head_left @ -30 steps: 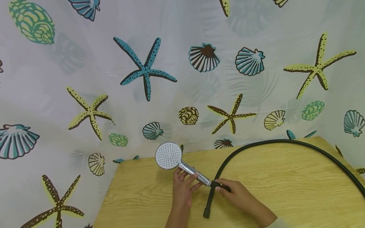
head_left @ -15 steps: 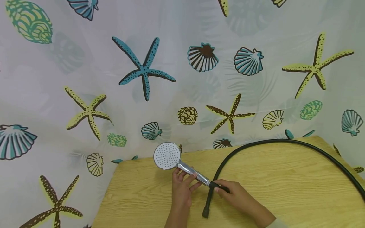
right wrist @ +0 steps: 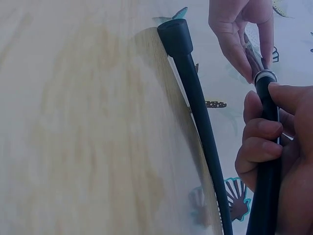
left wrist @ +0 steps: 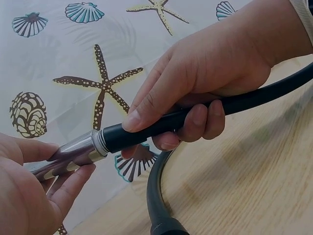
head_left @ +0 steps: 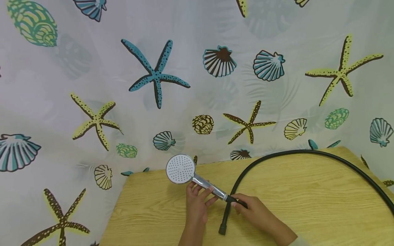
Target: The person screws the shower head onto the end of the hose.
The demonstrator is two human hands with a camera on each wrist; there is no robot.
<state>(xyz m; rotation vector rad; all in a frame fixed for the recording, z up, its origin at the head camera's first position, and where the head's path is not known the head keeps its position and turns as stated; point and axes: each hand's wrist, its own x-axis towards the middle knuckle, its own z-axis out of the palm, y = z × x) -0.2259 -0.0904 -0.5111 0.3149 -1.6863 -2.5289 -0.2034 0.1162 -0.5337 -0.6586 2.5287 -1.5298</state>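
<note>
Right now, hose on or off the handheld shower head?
On, apparently: black hose end meets the handheld shower head, no visible gap; cannot tell whether threaded.

The person's got a pale sleeve (head_left: 299, 242) on the right arm, kinda light grey in the head view, more cream in the left wrist one. Only the end makes it into frame: a plain cuff (left wrist: 304, 24) round the lower forearm, and a sliver of something dark right by it, too cut off to tell. The left forearm (head_left: 192, 234) is bare as far as it shows. The left hand (head_left: 196, 206) and right hand (head_left: 252, 206) are bare too, slim fingers (left wrist: 195, 123), short rounded nails, faint creases over the knuckles.
</note>
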